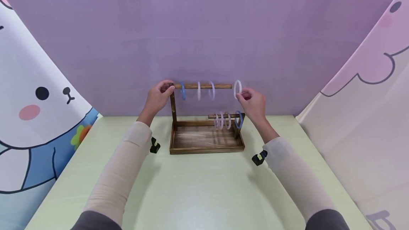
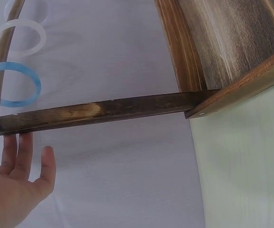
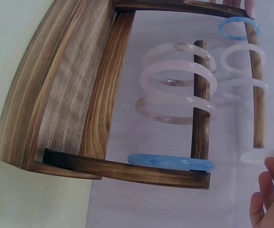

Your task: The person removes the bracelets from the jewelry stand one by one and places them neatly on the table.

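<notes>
Currently, the right hand [image 1: 254, 105] pinches a white bangle [image 1: 234, 88] just beyond the free end of the upper bar [image 1: 206, 86], where three others [image 1: 199, 93] hang; the left hand [image 1: 156, 98] grips the wooden rack [image 1: 207, 151] at that bar's opposite end, and four more bangles [image 1: 222, 121] encircle the lower bar [image 1: 212, 116].

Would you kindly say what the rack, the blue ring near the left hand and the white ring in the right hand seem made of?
The rack looks like stained wood with a low sheen: grain and dark patches show. The blue ring seems smooth glass or plastic, going by its paler, glossy edges. The white ring, smooth and milky, could be either.
</notes>
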`<state>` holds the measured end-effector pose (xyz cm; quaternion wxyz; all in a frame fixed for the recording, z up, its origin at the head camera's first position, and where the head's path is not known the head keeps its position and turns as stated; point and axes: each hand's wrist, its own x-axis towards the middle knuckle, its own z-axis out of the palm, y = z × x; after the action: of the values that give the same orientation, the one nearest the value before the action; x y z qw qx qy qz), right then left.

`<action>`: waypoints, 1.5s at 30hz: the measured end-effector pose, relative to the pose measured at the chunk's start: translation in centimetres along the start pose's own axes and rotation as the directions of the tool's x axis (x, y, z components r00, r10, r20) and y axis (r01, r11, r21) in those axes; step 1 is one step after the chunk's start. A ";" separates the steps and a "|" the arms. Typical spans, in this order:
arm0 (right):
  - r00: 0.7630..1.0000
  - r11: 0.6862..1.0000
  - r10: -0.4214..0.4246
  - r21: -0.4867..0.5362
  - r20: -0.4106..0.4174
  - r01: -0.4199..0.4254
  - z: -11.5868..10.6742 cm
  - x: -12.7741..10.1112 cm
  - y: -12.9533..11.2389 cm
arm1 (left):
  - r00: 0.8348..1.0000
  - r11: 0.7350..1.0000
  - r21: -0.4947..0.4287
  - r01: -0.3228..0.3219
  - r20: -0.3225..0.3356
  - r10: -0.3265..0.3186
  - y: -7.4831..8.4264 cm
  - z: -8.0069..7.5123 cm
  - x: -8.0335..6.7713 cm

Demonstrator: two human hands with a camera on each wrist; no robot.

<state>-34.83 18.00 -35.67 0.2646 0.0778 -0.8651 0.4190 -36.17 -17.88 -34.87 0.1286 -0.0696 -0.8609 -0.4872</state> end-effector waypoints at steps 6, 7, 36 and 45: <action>0.997 0.996 -0.072 0.042 -0.016 0.073 -0.1 -0.6 -0.2 | 1.000 1.000 -0.014 0.002 0.002 -0.002 0.1 0.1 0.0; 0.996 0.995 -0.085 0.052 -0.017 0.086 -0.2 -0.7 -0.2 | 1.000 1.000 -0.015 0.003 0.002 -0.003 0.1 0.1 0.1; 0.849 0.860 -0.509 0.035 0.144 0.510 0.5 -5.3 -2.0 | 1.000 1.000 -0.013 -0.018 0.010 0.018 -0.2 0.0 0.3; 0.753 0.775 -0.627 0.061 0.201 0.629 1.2 -6.9 -3.0 | 1.000 1.000 -0.011 -0.008 0.015 0.008 0.0 0.0 0.2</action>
<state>-28.39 14.61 -37.81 0.2972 0.4059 -0.8138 0.2909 -36.36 -17.87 -34.80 0.1239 -0.0772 -0.8590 -0.4907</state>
